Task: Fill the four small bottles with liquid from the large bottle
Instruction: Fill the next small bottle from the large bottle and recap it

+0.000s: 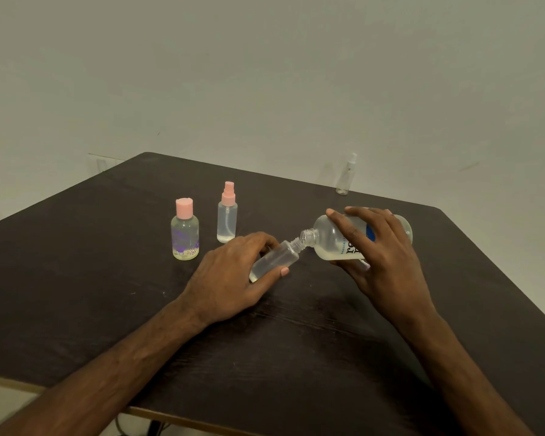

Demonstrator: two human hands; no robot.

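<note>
Bottle-to-bottle pouring sets the pose — right hand [381, 247] wraps the tipped large bottle [334, 239] above the table [107, 294], left hand [233, 275] pinches a tilted small bottle [277, 258], necks touching to limit spills.

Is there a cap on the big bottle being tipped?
No: the large bottle has a bare threaded neck, tipped by the right hand toward the small bottle the left hand holds.
</note>
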